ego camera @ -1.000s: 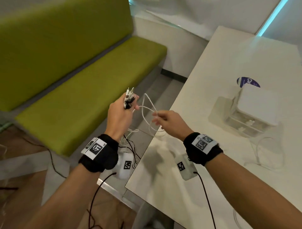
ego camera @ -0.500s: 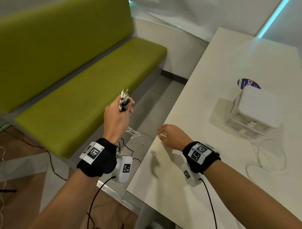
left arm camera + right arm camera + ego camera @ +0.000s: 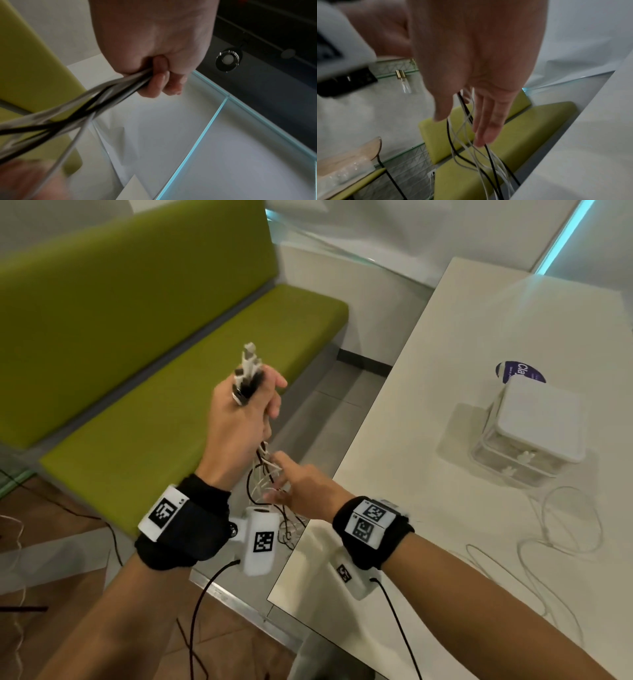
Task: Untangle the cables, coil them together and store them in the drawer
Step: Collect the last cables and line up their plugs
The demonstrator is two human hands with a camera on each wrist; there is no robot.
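Right of both grips stands the white desk (image 3: 445, 405), carrying the small drawer unit (image 3: 537, 433) and one loose white cable (image 3: 561, 529). Above the desk's near edge, the left hand (image 3: 236, 419) clenches the bundled cables (image 3: 263, 474), plugs upward. Just beneath that grip, the right hand (image 3: 301, 487), fingers (image 3: 488, 129) released and straight, touches the hanging strands.

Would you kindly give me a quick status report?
Left hand grips cable bundle. Right hand open, fingers among hanging strands. Drawer unit closed.
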